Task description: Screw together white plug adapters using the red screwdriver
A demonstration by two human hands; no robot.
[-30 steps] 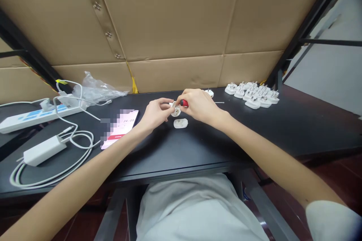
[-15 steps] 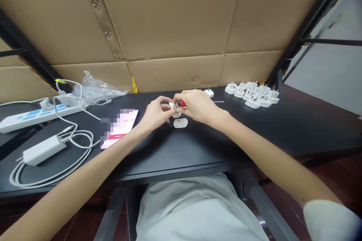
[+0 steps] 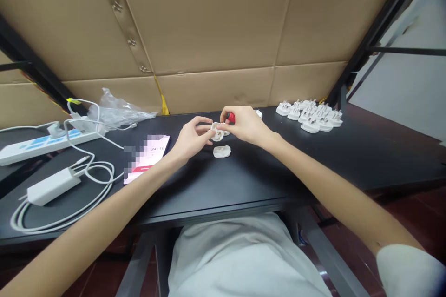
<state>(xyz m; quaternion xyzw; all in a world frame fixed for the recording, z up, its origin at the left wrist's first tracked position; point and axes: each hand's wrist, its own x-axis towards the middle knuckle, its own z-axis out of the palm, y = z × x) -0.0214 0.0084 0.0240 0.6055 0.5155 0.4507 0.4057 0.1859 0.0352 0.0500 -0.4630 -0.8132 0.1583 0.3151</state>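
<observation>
My left hand (image 3: 193, 138) pinches an open white plug housing (image 3: 218, 135) between thumb and fingers, its hollow side with small metal parts facing up. Curled just to the right of it, my right hand (image 3: 245, 124) grips a screwdriver with a red handle (image 3: 230, 117); the shaft is hidden behind the hand. The right thumb and fingertips come close to the housing, and whether they also pinch a small part there is too fine to tell. Below the hands, a white oval plug cover (image 3: 222, 151) lies loose on the black table (image 3: 244, 181).
Several white plugs (image 3: 311, 125) stand grouped at the back right, and another plug (image 3: 259, 114) shows behind my right hand. To the left are a phone (image 3: 149, 160), a white power strip (image 3: 45, 144), a charger (image 3: 52, 186) with coiled cable and a clear plastic bag (image 3: 120, 107). Cardboard (image 3: 216, 32) walls the back.
My right hand has lifted slightly up and to the right, with the red handle farther from the housing. The housing in my left hand shows more openly. The screwdriver shaft is no longer visible.
</observation>
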